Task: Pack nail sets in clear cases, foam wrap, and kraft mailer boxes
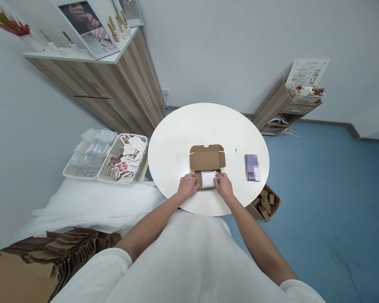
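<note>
A small brown cardboard box (207, 160) stands on the round white table with its lid folded up and back. Inside it lies a white wrapped packet (208, 179), filling the middle and right of the box. My left hand (188, 187) is closed at the left wall, thumb by the front edge. At the right end, my right hand (224, 186) has bent fingers against the packet's right edge, close to the box wall. Its fingertips are partly hidden between packet and wall.
On the white table (176, 130), a purple pack (251, 167) lies to the right. A carton of small boxes (265, 203) stands below the right edge. To the left are a basket of printed cards (126, 160), a tray of clear cases (91, 153) and stacked flat cardboard (59, 256).
</note>
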Tool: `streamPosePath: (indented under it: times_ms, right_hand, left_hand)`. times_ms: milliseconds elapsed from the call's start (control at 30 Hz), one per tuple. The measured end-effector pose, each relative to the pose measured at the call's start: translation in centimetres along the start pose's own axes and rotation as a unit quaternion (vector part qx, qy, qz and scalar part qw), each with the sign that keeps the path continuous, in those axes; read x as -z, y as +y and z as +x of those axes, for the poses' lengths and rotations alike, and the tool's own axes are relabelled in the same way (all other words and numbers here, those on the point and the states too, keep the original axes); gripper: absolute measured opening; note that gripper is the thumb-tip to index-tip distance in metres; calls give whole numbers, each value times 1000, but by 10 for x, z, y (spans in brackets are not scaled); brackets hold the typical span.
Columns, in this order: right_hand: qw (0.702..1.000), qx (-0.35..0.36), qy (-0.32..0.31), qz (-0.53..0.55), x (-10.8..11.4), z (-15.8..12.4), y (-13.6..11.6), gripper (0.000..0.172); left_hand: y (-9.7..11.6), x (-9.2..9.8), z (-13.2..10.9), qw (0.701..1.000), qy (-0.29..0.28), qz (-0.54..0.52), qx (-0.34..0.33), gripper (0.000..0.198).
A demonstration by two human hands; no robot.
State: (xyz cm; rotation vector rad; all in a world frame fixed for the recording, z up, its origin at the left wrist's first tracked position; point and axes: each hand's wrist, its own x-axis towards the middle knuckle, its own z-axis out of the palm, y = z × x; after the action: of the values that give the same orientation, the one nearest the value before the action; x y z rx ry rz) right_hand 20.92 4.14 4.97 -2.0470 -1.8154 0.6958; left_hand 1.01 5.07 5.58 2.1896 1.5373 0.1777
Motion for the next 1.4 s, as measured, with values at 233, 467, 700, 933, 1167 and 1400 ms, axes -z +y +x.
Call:
streamPosePath:
  times_ms: [233, 467, 700, 933, 1167, 1400]
  right_hand:
    - [965, -125, 110, 201, 39, 45, 20, 52]
    - [904, -184, -75, 380, 52, 83, 23, 48]
    - [884, -133, -128, 430, 53, 82, 15, 39]
    - [872, -76, -157, 456, 52, 60, 18, 54]
    - [863, -79, -171, 469, 49, 35, 27, 54]
    - [866, -92, -174, 460, 54, 32, 19, 49]
  left_hand:
    - [-7, 6, 17, 958, 119, -204, 161, 40]
    - [-15, 17, 51, 940, 48, -261, 215, 38]
    - [-18, 27, 74, 945, 74, -247, 201, 27]
    - [-21, 30, 64, 934, 27, -318, 159, 33]
    - [-32, 38, 45, 883, -54, -430, 181, 42]
    - [-35, 49, 43, 864, -124, -454, 181, 56]
